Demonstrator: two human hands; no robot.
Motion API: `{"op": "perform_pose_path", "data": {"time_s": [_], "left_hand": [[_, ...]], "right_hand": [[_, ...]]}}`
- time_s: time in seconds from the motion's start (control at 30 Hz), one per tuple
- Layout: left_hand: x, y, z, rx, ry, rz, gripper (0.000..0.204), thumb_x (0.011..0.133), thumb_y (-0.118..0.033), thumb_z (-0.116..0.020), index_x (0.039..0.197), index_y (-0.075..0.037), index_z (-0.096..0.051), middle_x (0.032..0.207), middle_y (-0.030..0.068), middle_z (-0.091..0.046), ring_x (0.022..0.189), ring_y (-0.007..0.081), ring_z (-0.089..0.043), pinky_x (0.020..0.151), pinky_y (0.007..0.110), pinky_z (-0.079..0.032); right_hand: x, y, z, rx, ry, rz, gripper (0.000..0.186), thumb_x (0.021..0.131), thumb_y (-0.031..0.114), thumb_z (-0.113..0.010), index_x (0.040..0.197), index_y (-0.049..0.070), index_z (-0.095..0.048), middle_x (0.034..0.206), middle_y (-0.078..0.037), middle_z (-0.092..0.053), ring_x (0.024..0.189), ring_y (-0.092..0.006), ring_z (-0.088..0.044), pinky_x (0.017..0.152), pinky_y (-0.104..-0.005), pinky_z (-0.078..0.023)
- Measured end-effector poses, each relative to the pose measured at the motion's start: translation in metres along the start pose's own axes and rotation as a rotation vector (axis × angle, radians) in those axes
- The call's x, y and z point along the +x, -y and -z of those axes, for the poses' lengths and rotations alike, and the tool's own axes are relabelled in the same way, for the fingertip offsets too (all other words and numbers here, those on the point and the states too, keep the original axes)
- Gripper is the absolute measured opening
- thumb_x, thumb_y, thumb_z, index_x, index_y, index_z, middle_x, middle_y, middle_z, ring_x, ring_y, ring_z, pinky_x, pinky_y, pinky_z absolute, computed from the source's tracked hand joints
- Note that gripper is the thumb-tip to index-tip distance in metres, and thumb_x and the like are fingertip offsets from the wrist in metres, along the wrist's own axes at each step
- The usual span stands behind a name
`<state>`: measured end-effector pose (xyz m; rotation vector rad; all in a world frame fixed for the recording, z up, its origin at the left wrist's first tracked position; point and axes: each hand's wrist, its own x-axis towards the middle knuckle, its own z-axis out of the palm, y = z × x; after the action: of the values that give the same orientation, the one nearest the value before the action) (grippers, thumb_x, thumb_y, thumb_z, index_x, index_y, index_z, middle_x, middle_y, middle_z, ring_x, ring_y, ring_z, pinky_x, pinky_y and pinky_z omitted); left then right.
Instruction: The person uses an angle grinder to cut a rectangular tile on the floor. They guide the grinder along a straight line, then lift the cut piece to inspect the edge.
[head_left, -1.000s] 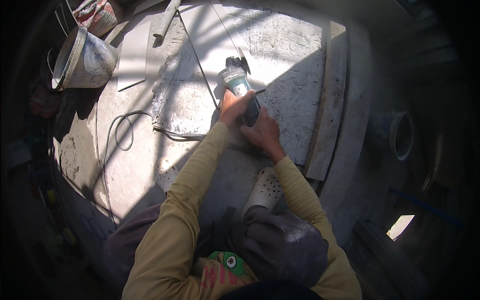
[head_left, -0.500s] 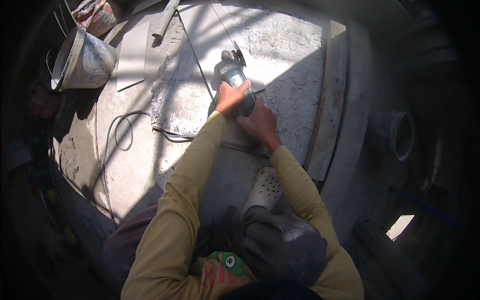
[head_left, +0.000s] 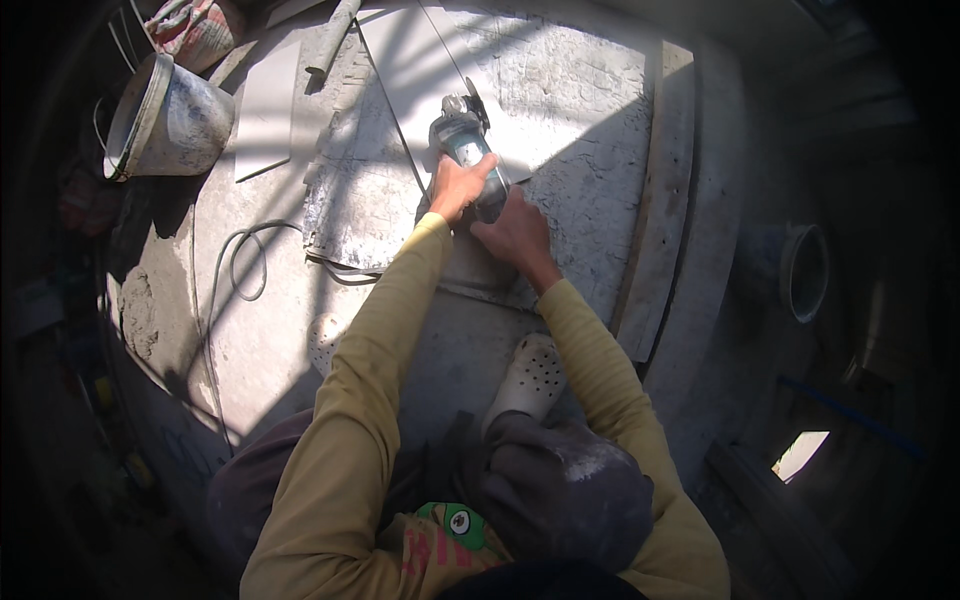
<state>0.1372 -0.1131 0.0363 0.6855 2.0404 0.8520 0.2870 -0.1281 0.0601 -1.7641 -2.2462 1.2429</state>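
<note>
An angle grinder (head_left: 468,145) with a teal and dark body is held between my two hands. My left hand (head_left: 458,188) wraps round its body, thumb across the top. Behind it, my right hand (head_left: 516,232) grips the rear end. The thin disc (head_left: 475,98) stands on edge at the tool's right front, over a pale tile (head_left: 420,60). A line runs along the tile ahead of the disc; whether the disc touches the tile is hard to tell. Beneath the tile lies a worn, scuffed board (head_left: 590,90).
A dirty white bucket (head_left: 195,125) stands at the far left beside a narrow tile offcut (head_left: 268,115) and a tube (head_left: 335,35). A cable (head_left: 238,290) loops across the floor at left. Wooden planks (head_left: 655,220) run along the right; another bucket (head_left: 803,272) sits in shadow.
The grinder and both my hands have shifted slightly away from me, up along the line on the tile. My grip looks the same.
</note>
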Motion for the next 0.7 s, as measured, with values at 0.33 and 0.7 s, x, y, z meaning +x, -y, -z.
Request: {"op": "perform_pose_path", "data": {"time_s": [0.33,0.7], "left_hand": [[-0.013,0.02,-0.004,-0.014,0.066,0.012,0.071,0.077,-0.055,-0.082,0.112,0.007,-0.075,0.105,0.0225,-0.078,0.099,0.0307,-0.077,0.09,0.042,-0.058],[-0.037,0.02,-0.007,-0.063,0.072,-0.001,0.084,0.075,-0.052,-0.087,0.126,0.01,-0.063,0.113,0.0244,-0.075,0.105,0.0301,-0.076,0.092,0.041,-0.058]], "right_hand": [[-0.022,-0.014,-0.005,0.041,-0.001,0.009,0.074,0.075,0.042,-0.083,0.127,-0.002,-0.053,0.107,-0.027,-0.075,0.099,-0.0457,-0.074,0.088,-0.0534,-0.059],[-0.042,-0.021,-0.005,0.042,-0.026,0.011,0.072,0.075,0.042,-0.082,0.124,-0.002,-0.053,0.104,-0.027,-0.075,0.097,-0.0465,-0.075,0.087,-0.0541,-0.059]]}}
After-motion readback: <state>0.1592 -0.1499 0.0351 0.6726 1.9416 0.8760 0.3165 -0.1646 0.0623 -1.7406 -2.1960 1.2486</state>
